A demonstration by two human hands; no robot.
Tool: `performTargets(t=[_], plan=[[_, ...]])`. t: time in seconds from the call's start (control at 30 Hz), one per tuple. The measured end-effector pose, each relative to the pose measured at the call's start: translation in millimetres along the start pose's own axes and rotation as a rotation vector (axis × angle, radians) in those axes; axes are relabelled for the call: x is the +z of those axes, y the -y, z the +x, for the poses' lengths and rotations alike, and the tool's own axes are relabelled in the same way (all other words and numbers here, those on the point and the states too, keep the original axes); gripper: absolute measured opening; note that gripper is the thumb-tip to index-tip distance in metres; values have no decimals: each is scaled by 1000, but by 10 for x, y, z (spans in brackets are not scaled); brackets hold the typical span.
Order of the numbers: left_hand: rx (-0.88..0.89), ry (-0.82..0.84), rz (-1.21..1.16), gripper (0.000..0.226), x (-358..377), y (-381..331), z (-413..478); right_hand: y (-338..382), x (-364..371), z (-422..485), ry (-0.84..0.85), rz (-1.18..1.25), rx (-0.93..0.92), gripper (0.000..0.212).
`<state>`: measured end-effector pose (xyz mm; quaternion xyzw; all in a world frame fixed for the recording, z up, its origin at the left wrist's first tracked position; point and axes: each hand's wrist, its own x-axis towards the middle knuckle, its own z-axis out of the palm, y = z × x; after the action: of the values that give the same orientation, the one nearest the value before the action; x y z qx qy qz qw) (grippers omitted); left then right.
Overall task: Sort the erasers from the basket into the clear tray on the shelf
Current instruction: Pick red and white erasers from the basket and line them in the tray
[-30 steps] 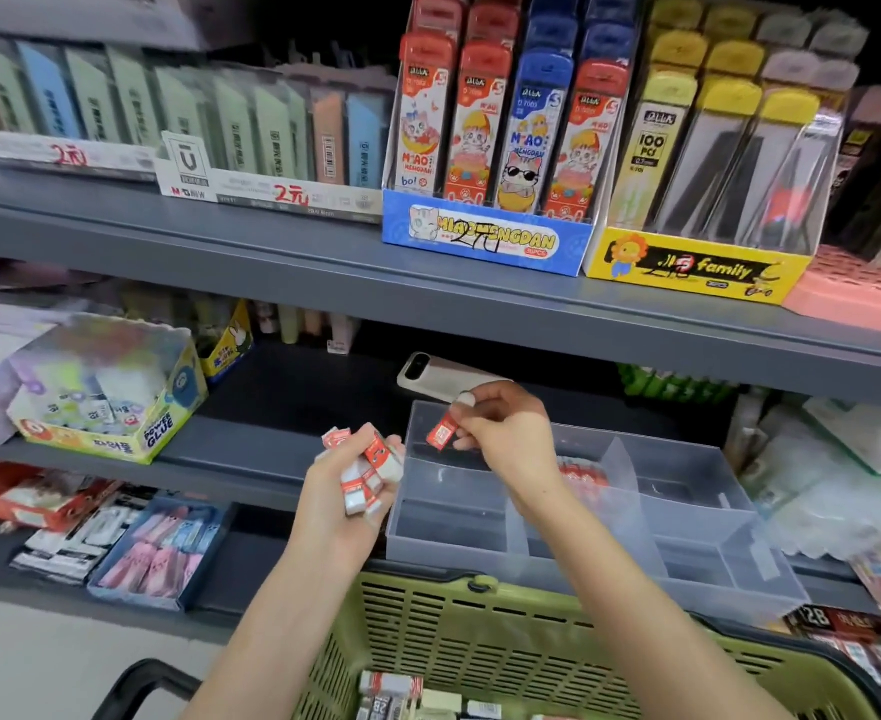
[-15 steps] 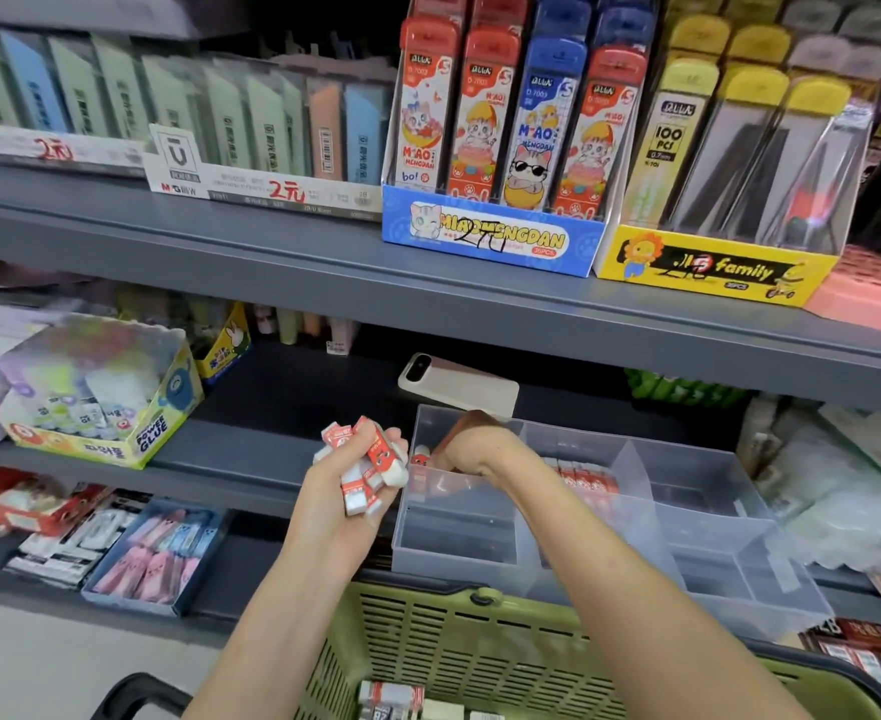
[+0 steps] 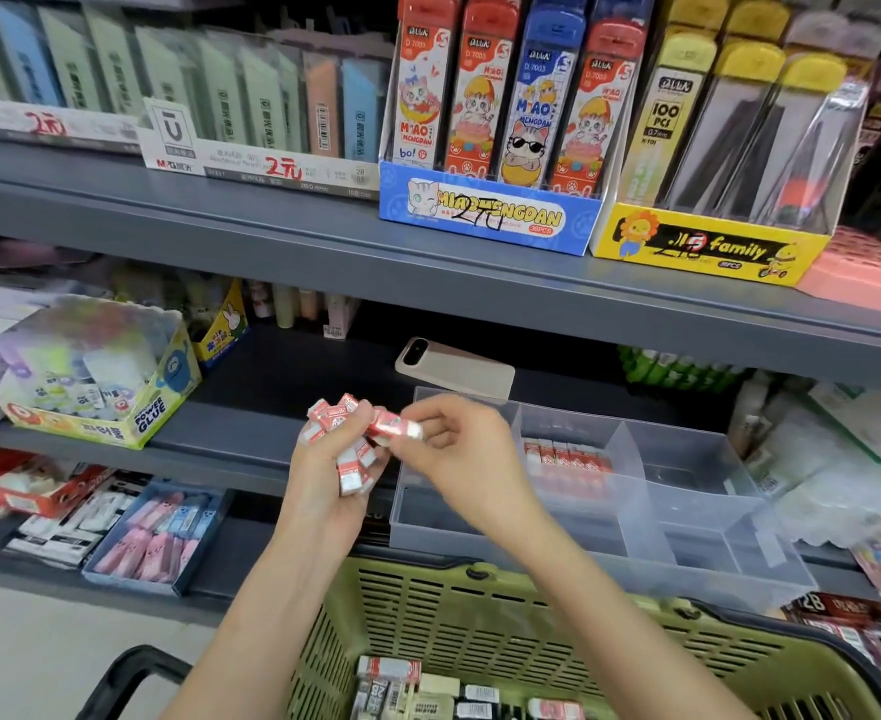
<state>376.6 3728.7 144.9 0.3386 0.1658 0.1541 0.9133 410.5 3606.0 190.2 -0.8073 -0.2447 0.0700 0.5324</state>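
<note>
The left hand (image 3: pixel 326 462) is curled tightly round a bunch of small red-and-white wrapped erasers (image 3: pixel 347 449), which stick out above and between its fingers. The right hand (image 3: pixel 461 449) meets it from the right. Its thumb and forefinger pinch a single red-sleeved eraser (image 3: pixel 395 426) at the top of that bunch, and its other fingers are loosely bent. Both hands hover at the left end of the clear plastic divided tray (image 3: pixel 687 439), which sits on the grey metal shelf (image 3: pixel 240 433). A row of matching erasers (image 3: pixel 565 454) stands in one of the tray's rear compartments. Below the forearms, the olive-green slotted plastic basket (image 3: pixel 480 605) holds loose erasers (image 3: pixel 417 688).
</note>
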Motion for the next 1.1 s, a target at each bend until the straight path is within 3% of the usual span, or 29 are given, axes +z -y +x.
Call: performTargets(t=[0.07,0.13,0.23,0.33,0.43,0.6,0.63,0.73,0.87,0.93,1.0,1.07,1.1], plan=[[-20,18,-71,22,-7,-10,-11,-51,-155,51,-40,244,78,12],[-45,-27,-129,25,-19,-33,-13,-123,-342,144,-109,317,144,18],[-50,-78,-98,39,-27,-56,-2,-267,-523,322,-158,7,155,20],[-30,-98,-10,46,-24,-44,3,-352,-526,490,6,-358,191,16],[3,-100,44,23,-35,-3,17,-335,-459,612,197,-424,296,15],[26,-95,24,35,-39,8,21,-338,-279,676,230,-205,386,9],[24,-95,19,37,-41,7,18,-361,-244,695,237,-245,402,13],[33,-81,26,39,-49,15,24,-364,-179,731,348,-659,345,26],[60,-36,77,42,-28,7,6,-329,-132,735,347,-780,343,29],[68,-21,93,41,-28,9,-3,-308,-152,738,222,-708,338,24],[70,-21,94,37,-33,14,-2,-222,-186,647,86,-412,291,18],[74,-34,103,38,-34,10,-4,-54,-229,471,139,-134,202,22],[77,-33,102,43,-32,6,-11,17,-234,372,208,-122,170,28]])
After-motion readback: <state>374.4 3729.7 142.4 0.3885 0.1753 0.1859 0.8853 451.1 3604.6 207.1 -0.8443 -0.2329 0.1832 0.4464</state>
